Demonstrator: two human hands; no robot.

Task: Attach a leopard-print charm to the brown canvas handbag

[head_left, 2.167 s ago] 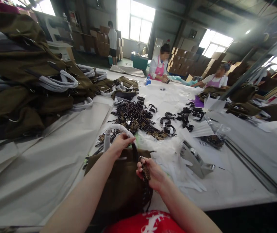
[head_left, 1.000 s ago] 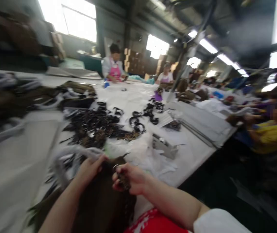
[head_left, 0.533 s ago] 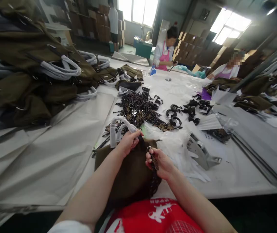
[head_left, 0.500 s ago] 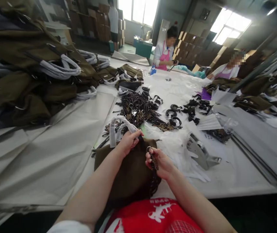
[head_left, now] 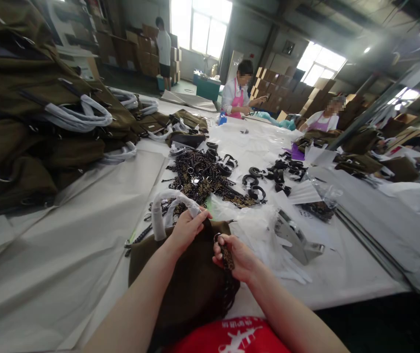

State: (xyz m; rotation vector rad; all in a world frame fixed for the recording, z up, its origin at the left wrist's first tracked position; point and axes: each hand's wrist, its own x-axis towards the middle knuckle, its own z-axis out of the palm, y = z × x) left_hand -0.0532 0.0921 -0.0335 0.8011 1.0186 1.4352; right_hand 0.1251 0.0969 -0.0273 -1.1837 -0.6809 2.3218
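Note:
In the head view, an olive-green handbag (head_left: 180, 284) stands in front of me, its carrying handles (head_left: 157, 215) wrapped in white film. My left hand (head_left: 188, 228) is closed on the bag's upper edge near the foot of a handle. Beside the bag's right side, my right hand (head_left: 237, 257) pinches a dark, tan-patterned woven strap (head_left: 226, 257). A metal ring (head_left: 217, 238) sticks up from the strap's top, and its braided length hangs down along the bag. What my left fingertips press on is partly hidden.
A heap of similar braided straps (head_left: 197, 174) lies beyond the bag, with black coiled straps (head_left: 257, 192) to its right. A metal tape dispenser (head_left: 294, 238) stands at right. Olive bags (head_left: 73, 152) are piled at left. Two people in pink aprons (head_left: 237, 100) work across the table.
My view has shifted slightly, so the scene sits a little further left and lower. Both hands keep their holds on the bag and the strap.

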